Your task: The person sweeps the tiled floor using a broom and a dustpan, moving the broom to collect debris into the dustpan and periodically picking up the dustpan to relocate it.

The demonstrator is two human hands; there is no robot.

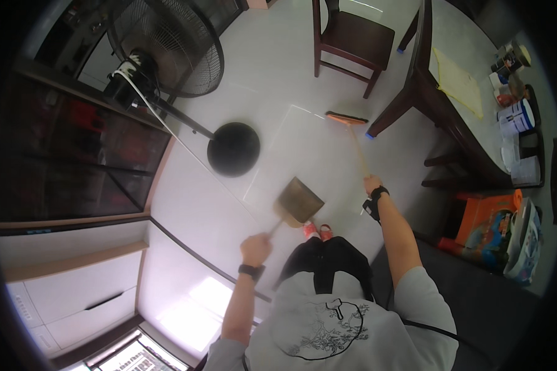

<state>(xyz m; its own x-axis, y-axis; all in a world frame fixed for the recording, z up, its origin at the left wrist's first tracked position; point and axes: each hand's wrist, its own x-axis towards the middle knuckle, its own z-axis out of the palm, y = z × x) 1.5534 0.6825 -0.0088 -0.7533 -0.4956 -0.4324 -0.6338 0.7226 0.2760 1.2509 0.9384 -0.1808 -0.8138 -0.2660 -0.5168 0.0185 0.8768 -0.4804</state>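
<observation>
My left hand [255,250] is closed around the handle of a long-handled dustpan [301,200], whose tan pan is just in front of my red slippers [317,230]. In my right hand [373,184] is the pale stick of a broom; its orange head [346,118] with dark bristles lies on the glossy tiled floor near a table leg, farther forward than the dustpan. Broom head and dustpan are apart. A dark band is on my left wrist, and a black strap with a small device on my right.
A black pedestal fan [233,149] with a white cord stands front left. A dark wooden chair [357,39] and table [413,88] are at the front right. Bags [485,227] rest on the right, near a dark grey surface. Glass-doored cabinets [74,153] line the left.
</observation>
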